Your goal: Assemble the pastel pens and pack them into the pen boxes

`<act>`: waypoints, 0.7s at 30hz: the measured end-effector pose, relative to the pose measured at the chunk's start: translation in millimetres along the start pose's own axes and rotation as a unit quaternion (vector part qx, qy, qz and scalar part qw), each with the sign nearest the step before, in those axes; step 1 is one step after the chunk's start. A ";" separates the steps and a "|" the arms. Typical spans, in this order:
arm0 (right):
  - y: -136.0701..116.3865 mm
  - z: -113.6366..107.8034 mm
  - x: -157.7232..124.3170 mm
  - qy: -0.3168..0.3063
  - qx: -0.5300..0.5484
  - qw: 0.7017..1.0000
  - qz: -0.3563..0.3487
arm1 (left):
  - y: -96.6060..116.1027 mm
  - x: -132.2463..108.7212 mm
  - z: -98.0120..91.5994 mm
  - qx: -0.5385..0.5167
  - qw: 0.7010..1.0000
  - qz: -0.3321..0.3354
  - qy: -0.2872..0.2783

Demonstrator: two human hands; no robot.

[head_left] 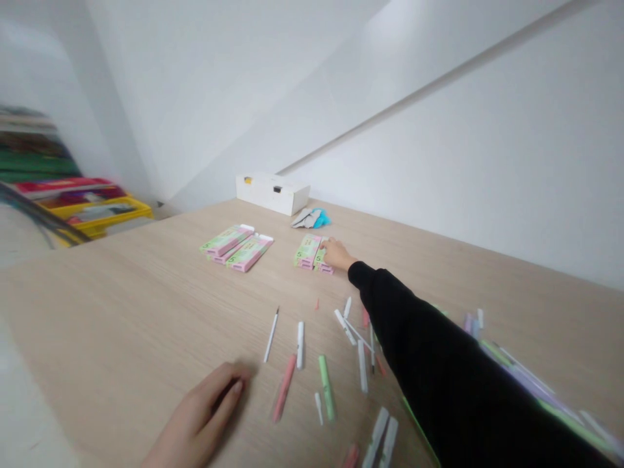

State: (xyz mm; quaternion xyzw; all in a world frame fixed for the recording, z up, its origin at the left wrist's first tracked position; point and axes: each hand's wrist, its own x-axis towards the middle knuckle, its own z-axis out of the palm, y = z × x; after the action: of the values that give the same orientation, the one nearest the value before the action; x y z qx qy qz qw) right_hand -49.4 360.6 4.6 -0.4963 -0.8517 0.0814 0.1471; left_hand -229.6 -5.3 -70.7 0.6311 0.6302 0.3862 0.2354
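My right hand (336, 255), in a black sleeve, reaches far across the wooden table (121, 305). Its fingers rest on a small pink-and-green box (319, 261), beside a second such box (307, 252). Further left lie several longer pink-and-green boxes (237, 248), marked with a 5. Loose white, pink and green pen parts lie between my hands, including a green pen (326, 388) and a pink pen (284, 389). My left hand (199, 416) rests curled near the table's near edge, holding nothing I can see.
A white lidded box (273, 194) and a grey-and-turquoise cloth (311, 219) stand by the wall at the table's far edge. More pens lie in a heap (517, 370) at right. A yellow crate (97, 211) sits on shelving at left, beyond the table.
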 end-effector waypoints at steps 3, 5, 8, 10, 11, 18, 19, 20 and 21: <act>-9.1 -24.8 -9.9 0.006 0.000 1.000 -0.017 | -0.9 0.9 1.5 -0.002 1.000 -0.001 -0.001; -16.9 -48.1 -28.3 -0.014 0.008 0.999 -0.045 | 0.2 1.3 1.8 -0.005 1.000 -0.006 -0.001; -27.1 -83.1 -83.1 -0.100 0.025 0.989 -0.108 | 2.9 1.6 1.7 -0.005 1.000 -0.017 0.000; -29.6 -102.9 -134.0 -0.167 0.035 0.974 -0.146 | 3.9 1.8 1.8 -0.003 1.000 -0.019 0.000; -29.0 -111.4 -161.2 -0.206 0.038 0.964 -0.164 | 3.9 1.9 1.9 -0.002 1.000 -0.019 0.000; 10.8 -144.8 -329.3 -0.288 0.076 0.953 -0.058 | -2.2 4.2 3.7 0.013 1.000 -0.017 0.004; 20.2 -144.8 -351.6 -0.264 0.085 0.960 -0.041 | -2.6 5.1 4.1 0.019 1.000 -0.018 0.006; 30.1 -143.1 -374.2 -0.254 0.100 0.961 -0.033 | -2.6 6.0 4.5 0.026 0.999 -0.021 0.009; 40.0 -139.6 -396.9 -0.231 0.117 0.966 -0.029 | -2.1 6.8 4.8 0.033 0.999 -0.024 0.011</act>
State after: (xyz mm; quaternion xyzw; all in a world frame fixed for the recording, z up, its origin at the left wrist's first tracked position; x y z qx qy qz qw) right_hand 213.9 34.3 57.6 -0.4187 -0.8610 0.2888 0.0063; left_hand -227.8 2.5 -73.9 0.6194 0.6598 0.3662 0.2166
